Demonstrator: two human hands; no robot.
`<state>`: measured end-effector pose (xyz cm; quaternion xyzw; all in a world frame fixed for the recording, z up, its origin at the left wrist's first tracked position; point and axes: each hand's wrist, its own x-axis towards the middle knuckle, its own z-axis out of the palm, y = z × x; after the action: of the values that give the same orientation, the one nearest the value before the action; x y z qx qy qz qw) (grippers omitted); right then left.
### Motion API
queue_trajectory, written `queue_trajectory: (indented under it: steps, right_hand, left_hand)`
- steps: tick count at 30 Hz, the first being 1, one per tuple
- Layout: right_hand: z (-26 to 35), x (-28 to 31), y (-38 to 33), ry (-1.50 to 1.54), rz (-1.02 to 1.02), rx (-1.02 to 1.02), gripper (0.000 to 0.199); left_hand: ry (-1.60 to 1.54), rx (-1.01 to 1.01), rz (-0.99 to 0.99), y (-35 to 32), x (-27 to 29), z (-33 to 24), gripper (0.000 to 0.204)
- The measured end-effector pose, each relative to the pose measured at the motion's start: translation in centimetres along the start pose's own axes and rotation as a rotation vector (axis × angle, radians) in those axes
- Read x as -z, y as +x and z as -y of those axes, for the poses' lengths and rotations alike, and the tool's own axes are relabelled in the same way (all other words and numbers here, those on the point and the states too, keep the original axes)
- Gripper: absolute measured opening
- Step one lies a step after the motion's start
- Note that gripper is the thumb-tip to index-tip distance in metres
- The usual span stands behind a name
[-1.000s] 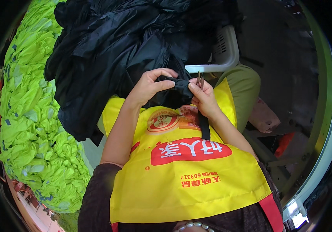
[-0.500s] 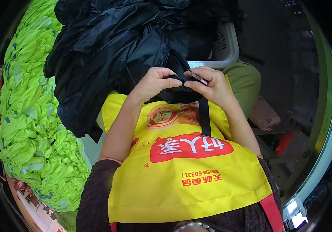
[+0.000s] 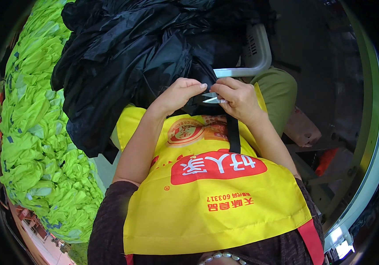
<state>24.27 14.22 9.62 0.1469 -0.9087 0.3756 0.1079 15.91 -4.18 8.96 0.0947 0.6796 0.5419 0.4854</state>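
Observation:
Over my lap lies a large heap of black, slightly shiny fabric [image 3: 127,62]. My left hand [image 3: 177,95] pinches an edge of it between thumb and fingers, just above the yellow apron. Close on its right, my right hand [image 3: 241,98] is closed around a small pair of thread snips [image 3: 211,100]. Their two silvery blades stick out to the left, spread apart, beside the left fingertips and over the black fabric. Any thread between the hands is too fine to make out. A black strap [image 3: 233,134] hangs down onto the apron [image 3: 216,216] below my right hand.
Bright yellow-green bundled fabric [image 3: 35,132] is piled high along the left. Behind my hands, a pale plastic basket [image 3: 260,48] stands partly under the black heap. My olive-clad knee [image 3: 280,92] is beside it. A metal frame [image 3: 366,132] curves along the right.
My right hand has turned, bringing the snips' blades round to point left between my hands. The fingertips, earlier nearly touching, are slightly apart; my left hand keeps its place at the fabric.

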Motion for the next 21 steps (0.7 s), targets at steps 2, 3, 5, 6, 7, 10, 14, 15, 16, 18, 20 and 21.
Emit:
queue_trajectory:
  steps: [2, 3, 5, 6, 7, 10, 14, 15, 16, 18, 20, 21]
  right_hand:
    - [0.3, 0.1, 0.2, -0.114, -0.061, 0.082, 0.014]
    - [0.4, 0.2, 0.2, -0.096, -0.027, 0.076, 0.014]
    - [0.5, 0.4, 0.3, -0.061, 0.044, 0.065, 0.014]
    - [0.3, 0.4, 0.3, 0.030, 0.000, 0.030, 0.014]
    - [-0.1, 0.4, 0.1, 0.121, -0.044, -0.005, 0.015]
    - [-0.6, 0.6, -0.2, 0.506, -0.242, -0.368, 0.011]
    - [-1.8, 0.7, -0.1, 0.939, -0.252, -0.639, 0.021]
    - [-2.0, 0.1, -0.3, 0.954, -0.241, -0.653, 0.022]
    - [-2.4, -0.6, -0.6, 0.968, -0.231, -0.667, 0.023]
    - [-3.4, -1.9, -1.0, 0.893, -0.097, -0.708, 0.028]
    - [-4.1, -3.6, -1.1, 0.786, 0.037, -0.666, 0.028]
    - [-4.1, -4.0, -0.9, 0.779, 0.078, -0.630, 0.028]
  left_hand:
    - [-0.002, 0.002, -0.025, 0.2, -0.5, 0.3, 0.024]
    - [-0.024, 0.001, -0.026, 0.3, -0.6, 0.4, 0.024]
    - [-0.070, -0.002, -0.030, 0.7, -0.6, 0.9, 0.024]
    - [-0.088, -0.005, -0.032, 0.7, -0.6, 1.0, 0.024]
    - [-0.107, -0.009, -0.034, 0.8, -0.6, 1.2, 0.024]
    - [-0.126, 0.026, -0.055, 0.6, -0.5, 1.2, 0.024]
    - [-0.063, 0.066, -0.116, 0.1, -1.0, 0.3, 0.022]
    - [-0.058, 0.020, -0.060, 0.2, -1.0, 0.6, 0.023]
    - [-0.053, -0.026, -0.004, 0.5, -1.1, 1.5, 0.024]
    - [0.260, -0.102, 0.234, 1.1, -1.3, 3.8, 0.027]
    - [0.911, -0.043, 0.341, 0.9, -2.1, 7.0, 0.028]
    - [1.033, 0.157, 0.382, 2.0, -1.2, 11.4, 0.029]
